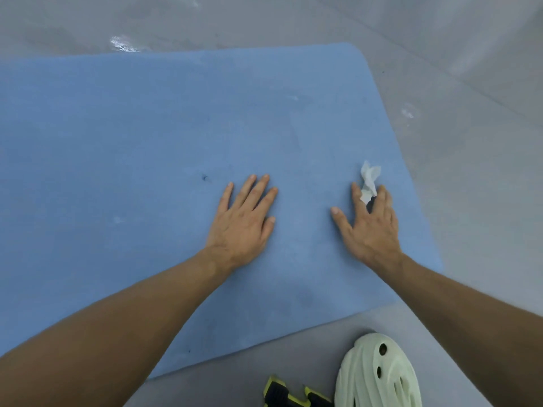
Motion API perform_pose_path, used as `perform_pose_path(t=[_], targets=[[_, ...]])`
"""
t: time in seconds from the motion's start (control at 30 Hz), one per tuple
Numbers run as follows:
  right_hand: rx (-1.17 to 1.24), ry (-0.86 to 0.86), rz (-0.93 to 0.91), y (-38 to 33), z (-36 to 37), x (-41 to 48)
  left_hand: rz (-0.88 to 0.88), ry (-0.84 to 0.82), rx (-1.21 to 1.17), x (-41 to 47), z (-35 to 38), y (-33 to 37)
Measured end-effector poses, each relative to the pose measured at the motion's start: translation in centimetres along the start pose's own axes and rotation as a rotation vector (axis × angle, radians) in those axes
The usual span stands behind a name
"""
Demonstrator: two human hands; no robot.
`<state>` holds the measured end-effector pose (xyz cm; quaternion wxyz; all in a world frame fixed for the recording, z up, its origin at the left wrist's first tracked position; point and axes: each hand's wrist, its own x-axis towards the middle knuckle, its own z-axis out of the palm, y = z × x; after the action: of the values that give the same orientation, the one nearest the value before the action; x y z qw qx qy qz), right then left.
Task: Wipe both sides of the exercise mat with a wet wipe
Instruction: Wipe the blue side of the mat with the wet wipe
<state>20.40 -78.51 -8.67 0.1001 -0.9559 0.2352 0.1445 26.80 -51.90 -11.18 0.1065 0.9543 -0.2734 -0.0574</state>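
Left hand (244, 218) flat, fingers straight, on mat (117, 127); right hand (367, 221) near mat's right edge, pinching wipe (369, 177) between fingers.

The grey floor (440, 39) carries a flat blue exercise mat (147, 127), a pale clog (379, 374) and, just beside it, perhaps a black-and-yellow tool (282, 392).

Indoor room with a bare floor area, looks like a workout or home space; exact type can't tell. Smooth grey floor (470, 142), glossy glare patches at 12 o'clock, seam lines at 2. Blue exercise mat (147, 127) spread flat on it. Pale green foam clog (379, 374) at 5 o'clock, black-yellow item (282, 395) just beside.
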Motion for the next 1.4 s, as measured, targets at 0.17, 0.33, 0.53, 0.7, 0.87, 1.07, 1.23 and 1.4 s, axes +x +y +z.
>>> perform_pose_path(t=[0.17, 0.33, 0.53, 0.7, 0.87, 1.07, 1.23, 1.4], targets=[[-0.128, 0.061, -0.369, -1.9, 0.4, -1.4, -0.047, 0.018, 0.038, -0.2, 0.6, 1.1], [-0.168, 0.056, -0.692, -4.6, 2.8, -7.3, 0.004, 0.045, 0.053, -0.2, 0.9, 0.5], [-0.197, 0.285, -0.492, -1.7, 2.1, -5.1, -0.009, 0.030, 0.066, -0.3, 0.8, 0.6], [-0.066, 0.193, 0.011, 4.6, -1.2, -0.9, -0.006, 0.019, 0.082, -0.3, 0.6, 0.6], [-0.023, 0.056, -0.306, 5.7, -0.6, -2.2, -0.010, 0.019, 0.083, -0.3, 0.5, 0.8], [-0.119, -0.063, -0.740, -0.5, 1.9, -9.0, 0.001, 0.021, 0.049, 0.7, 0.4, 0.9], [-0.150, -0.055, -0.856, -1.0, 3.1, -11.8, 0.042, 0.035, 0.062, 1.4, 0.3, 0.3], [-0.168, 0.069, -0.398, 4.0, 1.9, -7.8, 0.050, 0.047, 0.055, 1.3, 0.4, 0.2]])
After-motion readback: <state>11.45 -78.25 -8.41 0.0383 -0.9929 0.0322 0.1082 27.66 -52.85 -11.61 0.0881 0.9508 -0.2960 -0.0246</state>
